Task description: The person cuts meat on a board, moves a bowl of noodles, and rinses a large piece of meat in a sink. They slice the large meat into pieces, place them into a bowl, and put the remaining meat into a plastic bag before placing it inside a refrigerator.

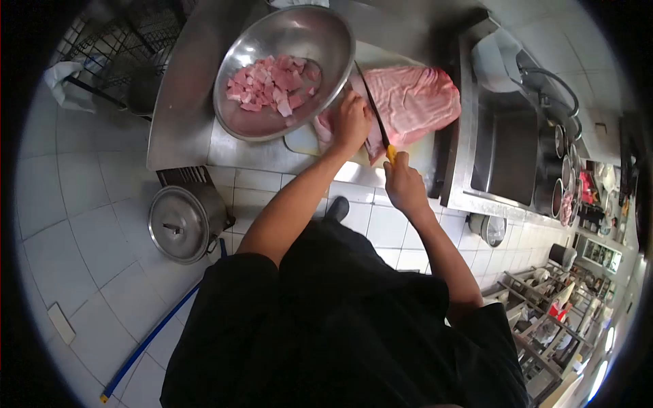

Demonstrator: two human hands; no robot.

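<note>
A large slab of raw meat (415,102) lies on a pale cutting board (299,141) on the steel counter. My right hand (406,182) is closed round the yellow handle of a long knife (373,102). Its dark blade lies across the left part of the slab. Just left of the blade, my left hand (352,124) presses on the meat with its fingers curled, gripping the strip there. Beside that hand stands a wide steel bowl (235,75) holding many cut pink meat pieces (272,83).
A steel sink (503,146) with a hose tap is at the right, with several pots beyond it. A lidded pot (178,224) stands low at the left. A blue hose (146,340) runs along the tiled floor. Shelving (551,319) fills the lower right.
</note>
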